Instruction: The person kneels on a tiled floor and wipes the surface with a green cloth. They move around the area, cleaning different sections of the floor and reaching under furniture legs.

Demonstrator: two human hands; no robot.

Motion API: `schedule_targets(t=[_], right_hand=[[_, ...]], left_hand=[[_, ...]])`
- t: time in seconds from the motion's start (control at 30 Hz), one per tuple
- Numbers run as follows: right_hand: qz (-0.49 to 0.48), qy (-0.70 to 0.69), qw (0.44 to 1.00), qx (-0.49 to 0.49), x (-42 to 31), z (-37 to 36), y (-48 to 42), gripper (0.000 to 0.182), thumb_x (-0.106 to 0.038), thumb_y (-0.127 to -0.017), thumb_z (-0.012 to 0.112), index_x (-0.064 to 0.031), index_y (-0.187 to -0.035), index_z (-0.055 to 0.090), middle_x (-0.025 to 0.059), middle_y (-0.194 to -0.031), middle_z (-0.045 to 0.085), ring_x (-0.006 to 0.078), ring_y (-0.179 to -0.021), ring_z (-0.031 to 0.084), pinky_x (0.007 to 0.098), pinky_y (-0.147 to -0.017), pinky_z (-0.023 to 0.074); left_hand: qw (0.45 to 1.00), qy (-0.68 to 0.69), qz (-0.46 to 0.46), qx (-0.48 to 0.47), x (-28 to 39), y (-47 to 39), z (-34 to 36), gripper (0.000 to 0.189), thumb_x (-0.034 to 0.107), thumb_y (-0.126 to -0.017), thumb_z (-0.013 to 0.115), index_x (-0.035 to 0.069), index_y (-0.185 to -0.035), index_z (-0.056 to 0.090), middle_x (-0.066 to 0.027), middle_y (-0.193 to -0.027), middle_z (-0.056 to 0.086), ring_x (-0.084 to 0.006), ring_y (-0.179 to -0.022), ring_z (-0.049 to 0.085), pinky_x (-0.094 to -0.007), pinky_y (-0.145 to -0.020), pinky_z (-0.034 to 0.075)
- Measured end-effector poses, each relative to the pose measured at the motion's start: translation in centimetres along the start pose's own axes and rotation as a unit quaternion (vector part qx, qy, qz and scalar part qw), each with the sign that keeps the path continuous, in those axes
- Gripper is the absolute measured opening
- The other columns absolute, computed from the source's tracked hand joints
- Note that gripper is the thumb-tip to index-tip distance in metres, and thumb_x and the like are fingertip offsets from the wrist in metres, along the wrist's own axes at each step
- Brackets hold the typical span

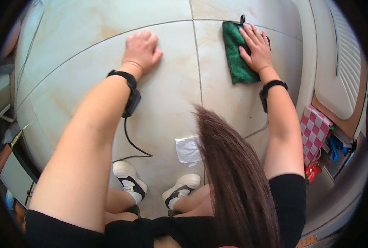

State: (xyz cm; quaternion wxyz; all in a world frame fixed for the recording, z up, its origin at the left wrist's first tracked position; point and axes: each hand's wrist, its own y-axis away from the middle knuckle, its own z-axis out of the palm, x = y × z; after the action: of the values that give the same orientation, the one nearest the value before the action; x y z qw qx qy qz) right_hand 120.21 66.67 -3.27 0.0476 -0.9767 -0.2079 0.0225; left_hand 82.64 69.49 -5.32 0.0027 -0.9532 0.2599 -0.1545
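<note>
My left hand (142,51) rests on the pale tiled floor (168,90) as a closed fist, knuckles forward, with nothing visible in it. To the right, my right hand (256,48) lies flat on a folded green cloth (235,62), palm down and thumb spread to the left. The cloth has a dark edge and a small black loop (242,19) at its far side. Part of it is covered by the hand. A crumpled white tissue (186,150) lies near my feet, partly hidden behind hanging long hair (233,167).
Black straps with small boxes circle both wrists; a black cable (129,141) trails from the left one. My shoes (129,176) stand on the tiles. A white ribbed panel (341,62) and a pink checked box (315,130) border the right side. A cabinet (16,173) stands at left.
</note>
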Motion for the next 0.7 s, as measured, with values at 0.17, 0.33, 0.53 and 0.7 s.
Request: schedule_targets(t=[0.17, 0.33, 0.53, 0.7], right_hand=[[0.302, 0.024, 0.948, 0.101, -5.2, 1.0, 0.1, 0.060, -0.045, -0.088, 0.047, -0.0166, -0.141, 0.040, 0.0077, -0.152, 0.025, 0.0309, -0.140, 0.022, 0.0634, -0.107, 0.0123], [0.555, 0.021, 0.829, 0.064, -9.6, 3.2, -3.5, 0.064, -0.056, -0.089, 0.038, -0.0191, -0.142, 0.038, 0.0108, -0.149, 0.031, 0.0361, -0.138, 0.022, 0.0700, -0.103, 0.0088], [0.169, -0.017, 0.985, 0.034, -10.8, 2.4, 2.1, 0.059, -0.060, -0.085, 0.045, -0.0347, -0.138, 0.041, -0.0004, -0.148, 0.035, 0.0264, -0.138, 0.027, 0.0667, -0.107, 0.0112], [-0.048, -0.010, 0.996, -0.075, -5.2, -1.5, 8.9, 0.061, -0.045, -0.080, 0.058, -0.0345, -0.138, 0.041, -0.0064, -0.149, 0.033, 0.0202, -0.139, 0.027, 0.0648, -0.108, 0.0137]], left_hand=[[1.000, -0.010, 0.003, -0.001, 0.1, -0.1, 0.0, 0.014, 0.023, -0.077, 0.053, 0.010, -0.083, 0.051, -0.0074, -0.089, 0.049, -0.0262, -0.093, 0.048, -0.0401, -0.081, 0.037], [0.999, -0.025, -0.012, -0.041, -0.2, -0.2, -0.1, 0.017, 0.026, -0.078, 0.052, 0.010, -0.086, 0.053, -0.0090, -0.090, 0.050, -0.0274, -0.095, 0.049, -0.0418, -0.082, 0.037], [0.999, -0.042, 0.006, -0.028, -0.2, -0.3, 0.5, 0.015, 0.024, -0.080, 0.050, 0.009, -0.083, 0.052, -0.0095, -0.089, 0.051, -0.0290, -0.093, 0.049, -0.0425, -0.082, 0.037], [0.998, -0.037, 0.040, 0.023, -0.4, -0.6, 0.9, 0.015, 0.023, -0.080, 0.050, 0.008, -0.080, 0.051, -0.0099, -0.085, 0.051, -0.0309, -0.088, 0.051, -0.0429, -0.076, 0.039]])
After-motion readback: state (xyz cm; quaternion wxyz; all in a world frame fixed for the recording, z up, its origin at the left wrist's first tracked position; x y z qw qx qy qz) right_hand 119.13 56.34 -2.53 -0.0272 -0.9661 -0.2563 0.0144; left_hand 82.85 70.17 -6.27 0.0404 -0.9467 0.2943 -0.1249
